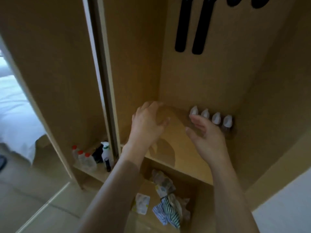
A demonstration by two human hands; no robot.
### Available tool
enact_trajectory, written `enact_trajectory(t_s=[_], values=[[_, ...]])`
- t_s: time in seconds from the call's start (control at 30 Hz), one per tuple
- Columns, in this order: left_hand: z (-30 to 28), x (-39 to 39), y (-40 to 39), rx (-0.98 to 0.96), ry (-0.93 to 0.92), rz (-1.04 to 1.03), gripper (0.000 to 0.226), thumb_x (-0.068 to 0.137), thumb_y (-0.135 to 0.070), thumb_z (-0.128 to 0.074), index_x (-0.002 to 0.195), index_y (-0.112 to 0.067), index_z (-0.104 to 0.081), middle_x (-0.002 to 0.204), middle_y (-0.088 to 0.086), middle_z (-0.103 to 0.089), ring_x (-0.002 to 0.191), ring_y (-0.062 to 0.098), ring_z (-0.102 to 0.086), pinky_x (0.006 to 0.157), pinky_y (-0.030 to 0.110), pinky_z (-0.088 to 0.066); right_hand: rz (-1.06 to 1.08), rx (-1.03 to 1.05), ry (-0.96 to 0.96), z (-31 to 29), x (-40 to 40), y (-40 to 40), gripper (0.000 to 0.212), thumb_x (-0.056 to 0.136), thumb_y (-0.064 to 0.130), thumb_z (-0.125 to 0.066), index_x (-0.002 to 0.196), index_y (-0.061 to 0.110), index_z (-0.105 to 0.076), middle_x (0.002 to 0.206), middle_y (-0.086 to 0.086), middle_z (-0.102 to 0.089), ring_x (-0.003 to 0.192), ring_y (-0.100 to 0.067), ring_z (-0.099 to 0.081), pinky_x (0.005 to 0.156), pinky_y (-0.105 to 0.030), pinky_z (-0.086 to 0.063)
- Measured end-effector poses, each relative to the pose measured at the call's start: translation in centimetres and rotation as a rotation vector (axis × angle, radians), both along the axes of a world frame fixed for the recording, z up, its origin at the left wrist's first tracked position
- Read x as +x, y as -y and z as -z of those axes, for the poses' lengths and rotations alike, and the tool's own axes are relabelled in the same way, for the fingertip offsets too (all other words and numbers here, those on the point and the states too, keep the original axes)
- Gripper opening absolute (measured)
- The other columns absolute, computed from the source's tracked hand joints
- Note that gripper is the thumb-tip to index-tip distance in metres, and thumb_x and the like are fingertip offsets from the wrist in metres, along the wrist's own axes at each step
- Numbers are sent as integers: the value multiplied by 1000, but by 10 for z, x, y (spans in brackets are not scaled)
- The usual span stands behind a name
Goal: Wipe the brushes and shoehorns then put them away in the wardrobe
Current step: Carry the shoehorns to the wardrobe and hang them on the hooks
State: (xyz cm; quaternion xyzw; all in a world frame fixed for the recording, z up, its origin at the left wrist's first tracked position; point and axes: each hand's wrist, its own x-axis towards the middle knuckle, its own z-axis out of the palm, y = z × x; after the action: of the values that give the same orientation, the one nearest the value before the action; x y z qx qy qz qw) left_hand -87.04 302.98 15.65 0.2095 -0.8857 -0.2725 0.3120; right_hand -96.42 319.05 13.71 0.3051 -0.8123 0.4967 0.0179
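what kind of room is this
Probably a bedroom or hotel room, seen at an open wardrobe. White bedding shows at the left, black shoehorns hang on the wardrobe's back panel, and small bottles line a shelf inside.

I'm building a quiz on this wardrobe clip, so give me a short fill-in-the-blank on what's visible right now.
1. The two long black shoehorns hang on the wardrobe's ___ wall.
2. The row of white-capped bottles by the right hand holds ___ bottles.
3. Both the left hand and the right hand hold ___.
4. The bottles on the low left shelf have ___ caps.

Missing words: back; four; nothing; red
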Motion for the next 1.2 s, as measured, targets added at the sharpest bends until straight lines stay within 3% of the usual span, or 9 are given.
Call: enact_trajectory(t_s=[0.1,0.27,0.47,0.73,0.93,1.03,1.2], values=[[10,32,-1,25,-9,-53,54,88,-42,-65,138,-34,-46,131,-7,-52,124,17,-48,105,46,-43,-33,46,5,10,22,5,38,93,35,-68,129,40,-58,132,17,-60,128,-7,-52,108,-38,-44],[24,98,20,57,-14,-154,54,87,-37,-67,138,-32,-48,140,-9,-48,131,17,-43,109,48,-38,-120,98,2,13,61,44,43,93,40,-65,135,41,-53,135,21,-56,128,-5,-48,95,-27,-37],[30,202,66,43,-26,-367,47,86,-39,-69,130,-29,-56,129,-8,-56,117,18,-53,99,42,-48,-265,73,46,16,139,125,45,93,37,-65,136,41,-52,140,18,-53,130,-5,-47,98,-30,-43],[36,377,127,-15,23,-623,47,87,-35,-70,130,-25,-57,134,-4,-56,118,19,-55,100,38,-46,-534,81,29,29,295,232,43,93,39,-66,135,39,-55,137,17,-57,116,4,-47,81,-11,-36],[47,489,175,12,46,-764,48,85,-35,-72,130,-22,-59,131,-4,-58,117,16,-56,100,34,-45,-689,95,11,33,405,298,42,92,35,-68,133,33,-58,135,13,-60,121,0,-50,97,-25,-44],[55,532,194,44,72,-830,45,85,-34,-71,127,-23,-60,130,-3,-59,116,18,-57,97,30,-42,-754,138,-21,36,445,329,44,92,35,-69,134,31,-58,135,13,-60,118,1,-50,92,-22,-41],[68,593,234,106,111,-943,47,88,-37,-68,132,-26,-55,134,-3,-56,117,20,-56,99,37,-44,-874,191,-33,46,501,390,47,90,37,-71,135,33,-57,137,12,-59,112,3,-45,83,-14,-38]])
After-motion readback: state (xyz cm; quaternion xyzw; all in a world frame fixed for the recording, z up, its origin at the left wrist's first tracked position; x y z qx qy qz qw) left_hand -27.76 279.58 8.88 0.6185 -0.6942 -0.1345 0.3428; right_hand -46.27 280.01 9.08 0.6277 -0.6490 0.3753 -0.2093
